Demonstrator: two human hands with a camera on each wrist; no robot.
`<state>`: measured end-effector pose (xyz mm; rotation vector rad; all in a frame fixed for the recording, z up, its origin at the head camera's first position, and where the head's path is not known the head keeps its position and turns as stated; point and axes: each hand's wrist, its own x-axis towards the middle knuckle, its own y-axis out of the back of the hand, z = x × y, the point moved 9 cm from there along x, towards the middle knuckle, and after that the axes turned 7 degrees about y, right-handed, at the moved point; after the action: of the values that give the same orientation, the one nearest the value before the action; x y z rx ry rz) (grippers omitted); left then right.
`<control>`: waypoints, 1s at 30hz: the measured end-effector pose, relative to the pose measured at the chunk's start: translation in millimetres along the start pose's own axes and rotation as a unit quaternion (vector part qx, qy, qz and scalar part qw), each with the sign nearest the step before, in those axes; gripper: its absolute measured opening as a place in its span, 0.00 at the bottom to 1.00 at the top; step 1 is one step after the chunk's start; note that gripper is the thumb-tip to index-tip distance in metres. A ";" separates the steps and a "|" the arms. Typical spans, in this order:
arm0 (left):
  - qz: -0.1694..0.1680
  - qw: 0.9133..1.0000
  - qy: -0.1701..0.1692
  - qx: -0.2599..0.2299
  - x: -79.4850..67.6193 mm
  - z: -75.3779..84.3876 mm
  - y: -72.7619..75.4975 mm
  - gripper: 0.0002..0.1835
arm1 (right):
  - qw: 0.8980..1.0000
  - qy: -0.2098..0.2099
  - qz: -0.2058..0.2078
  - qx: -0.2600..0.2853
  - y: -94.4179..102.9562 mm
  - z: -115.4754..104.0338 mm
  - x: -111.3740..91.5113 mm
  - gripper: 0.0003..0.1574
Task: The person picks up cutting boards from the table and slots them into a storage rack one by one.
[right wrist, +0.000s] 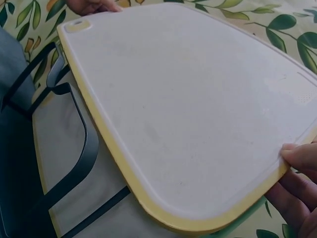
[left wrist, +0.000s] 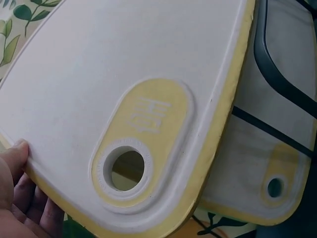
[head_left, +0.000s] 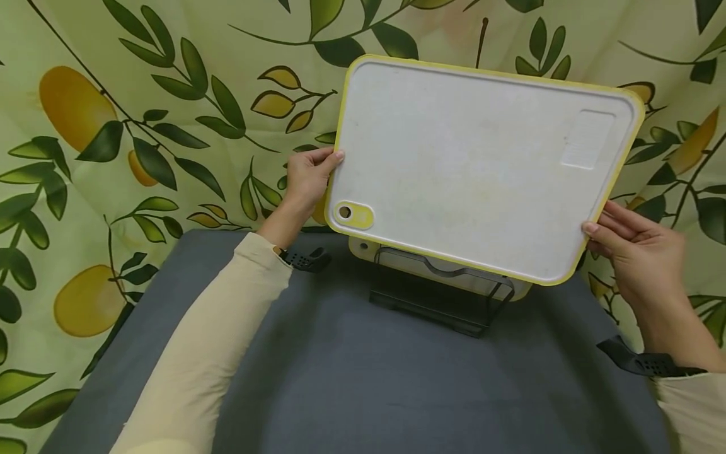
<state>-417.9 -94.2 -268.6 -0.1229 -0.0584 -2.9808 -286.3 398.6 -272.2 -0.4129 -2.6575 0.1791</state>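
A white cutting board [head_left: 465,170] with a yellow rim is held up and tilted above a black wire rack [head_left: 437,302]. My left hand [head_left: 309,180] pinches its left edge, thumb on the front face and fingers behind. On the right edge, my right hand [head_left: 643,246] grips it the same way. A yellow oval with a round hole [left wrist: 128,168] marks the board's lower left corner. Behind it, a second white board with a yellow rim [left wrist: 233,188] stands in the rack, mostly hidden in the head view.
The rack stands on a table with a dark grey cloth [head_left: 397,391], near its back edge. A curtain [head_left: 227,82] printed with leaves and yellow fruit hangs close behind. In the right wrist view, a green edge [right wrist: 242,218] peeks out below the held board.
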 end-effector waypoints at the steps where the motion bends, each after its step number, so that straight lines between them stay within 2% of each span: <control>1: 0.000 1.000 0.000 -0.001 0.2 -0.4 -0.4 0.18 | 1.000 -0.001 0.000 -0.001 0.2 0.7 0.3 0.33; 13: 0.004 1.000 0.003 -0.007 1.7 -6.8 -2.8 0.18 | 1.000 0.011 0.004 0.017 0.9 2.3 -0.1 0.33; 20: 0.003 1.000 -0.012 -0.015 1.0 -8.1 -4.2 0.18 | 1.000 0.014 0.009 0.017 3.7 3.4 -4.4 0.34; 25: -0.004 0.999 -0.027 -0.026 -1.9 -9.4 -4.4 0.18 | 0.999 0.022 0.002 0.044 3.1 3.6 -7.9 0.34; 30: -0.009 0.999 -0.028 -0.035 -2.9 -12.7 -4.6 0.18 | 0.998 0.006 -0.006 0.066 2.6 6.0 -11.2 0.33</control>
<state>-416.8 -89.8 -281.6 -0.2146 0.0396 -2.9982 -278.7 397.1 -282.7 -0.3552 -2.6167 0.3440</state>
